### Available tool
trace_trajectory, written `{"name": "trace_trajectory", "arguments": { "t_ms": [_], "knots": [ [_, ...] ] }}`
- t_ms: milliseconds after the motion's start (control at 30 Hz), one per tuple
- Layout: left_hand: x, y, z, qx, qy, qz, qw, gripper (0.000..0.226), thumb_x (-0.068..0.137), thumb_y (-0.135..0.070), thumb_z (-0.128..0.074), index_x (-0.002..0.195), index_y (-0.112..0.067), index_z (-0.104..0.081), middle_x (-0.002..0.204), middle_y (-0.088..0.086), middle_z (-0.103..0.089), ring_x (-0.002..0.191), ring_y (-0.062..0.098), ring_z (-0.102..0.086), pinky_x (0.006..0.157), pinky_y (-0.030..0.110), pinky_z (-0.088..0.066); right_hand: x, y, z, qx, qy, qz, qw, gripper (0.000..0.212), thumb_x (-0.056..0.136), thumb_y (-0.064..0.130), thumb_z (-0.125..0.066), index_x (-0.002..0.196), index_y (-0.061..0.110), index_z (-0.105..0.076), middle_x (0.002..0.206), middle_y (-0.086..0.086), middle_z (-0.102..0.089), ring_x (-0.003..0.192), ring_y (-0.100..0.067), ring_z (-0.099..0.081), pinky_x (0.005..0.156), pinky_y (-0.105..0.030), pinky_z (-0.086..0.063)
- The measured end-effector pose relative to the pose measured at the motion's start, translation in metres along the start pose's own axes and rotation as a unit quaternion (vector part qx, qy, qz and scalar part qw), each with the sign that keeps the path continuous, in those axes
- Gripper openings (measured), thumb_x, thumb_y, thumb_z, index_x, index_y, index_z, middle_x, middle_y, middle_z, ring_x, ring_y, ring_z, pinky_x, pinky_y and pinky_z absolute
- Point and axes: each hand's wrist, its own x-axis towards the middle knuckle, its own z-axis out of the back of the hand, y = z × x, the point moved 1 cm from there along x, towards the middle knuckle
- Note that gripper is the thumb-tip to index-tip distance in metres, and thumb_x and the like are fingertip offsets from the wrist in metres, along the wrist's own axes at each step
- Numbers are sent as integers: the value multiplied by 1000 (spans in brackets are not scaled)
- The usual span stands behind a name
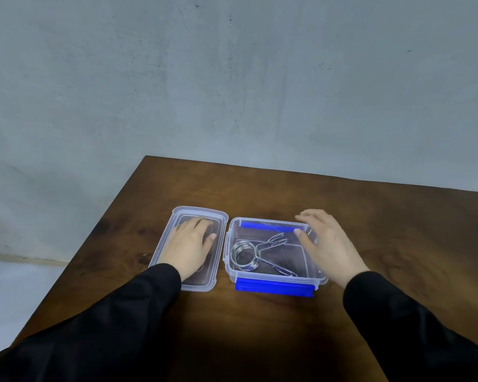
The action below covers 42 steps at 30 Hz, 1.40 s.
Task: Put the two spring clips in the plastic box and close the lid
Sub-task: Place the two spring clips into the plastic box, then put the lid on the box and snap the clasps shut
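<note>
Spring clips first: I can make out one coiled metal spring clip [244, 260] lying inside the plastic box [273, 272], its coil toward the box's left end and its two wire handles splayed out to the right. Thin wire glints near the far blue strip, partly behind my right hand, but I cannot tell whether that is a second clip. The box sits open just right of frame centre on the brown wooden table [384, 216], with a blue latch [273, 288] folded down along its near edge and another blue latch [268, 226] along the far wall.

My right hand [326, 244] sits at the right end of the box, fingers spread and loosely curved, thumb reaching in over the rim. It grasps nothing that I can see; whether the palm touches the box wall I cannot tell.

Just left of the box, almost touching it, the clear lid [218, 255] lies flat on the table. My left hand [189, 244] rests palm-down on top of it, fingers extended and together, pressing flat and not closed around anything.

Both arms wear black sleeves [108, 326] coming in from the bottom corners of the frame. A grey wall [232, 78] fills the upper half.
</note>
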Motion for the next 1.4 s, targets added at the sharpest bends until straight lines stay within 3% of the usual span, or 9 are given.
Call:
{"name": "trace_trajectory", "arguments": {
  "t_ms": [167,267,533,667,833,967,1133,1333,1400],
  "knots": [
    [-52,-4,21,66,12,-116,991,27,93,-56,-46,97,-32,-56,100,-14,-61,87,7,-55,81,26,-47,-12,-15,-5,74,58,-173,980,58,101,38,-53,154,21,-36,155,-1,-44,135,-19,-48,93,-28,-51],
    [-79,8,14,106,44,-174,978,27,87,-59,-53,93,-33,-57,116,-12,-66,105,10,-60,92,28,-45,-18,-17,-10,124,92,-190,970,52,104,33,-50,153,23,-37,144,-3,-56,115,-14,-56,70,-20,-54],
    [-83,21,2,119,34,-203,971,26,95,-44,-43,92,-32,-66,132,-5,-66,125,12,-59,111,33,-30,-19,-20,-11,135,90,-212,964,52,106,32,-45,156,28,-31,146,-2,-56,116,-15,-58,80,-33,-61],
    [-79,12,8,108,-11,-189,976,59,103,-50,-17,107,-26,-71,135,-4,-65,121,14,-62,106,29,-35,-21,-23,-12,144,83,-208,964,51,106,31,-43,156,27,-32,145,-2,-57,121,-19,-59,83,-34,-61],
    [-64,-23,55,-55,-114,-47,991,35,102,-29,-47,131,-17,-61,130,2,-67,111,25,-68,95,37,-51,-22,-19,-8,161,43,-200,966,54,103,35,-50,155,25,-35,155,-2,-44,136,-22,-47,99,-36,-54],
    [-54,-62,93,-242,-202,-15,949,14,102,-30,-35,110,-24,-45,89,3,-64,81,34,-68,65,42,-51,-17,-8,11,203,-58,-159,964,52,101,39,-52,151,28,-41,154,4,-44,138,-16,-45,100,-29,-46],
    [-33,-111,112,-542,-157,-31,825,15,108,-26,-31,101,-22,-44,97,13,-74,83,31,-75,67,43,-63,-10,4,35,338,-6,-116,934,56,102,43,-48,155,29,-34,139,18,-53,128,-4,-53,89,-15,-45],
    [-19,-117,76,-627,-106,176,752,22,104,-33,-47,115,-17,-58,99,7,-75,83,24,-76,74,38,-63,-21,7,46,362,-15,-176,915,27,103,29,-53,129,31,-62,108,14,-73,97,-4,-69,64,-13,-54],
    [-20,-113,59,-600,-111,198,767,24,101,-32,-56,119,-18,-61,104,3,-75,87,17,-76,79,37,-63,-27,3,45,333,-13,-193,923,21,101,29,-57,118,28,-68,97,17,-72,89,-1,-68,61,-13,-52]
  ]
}}
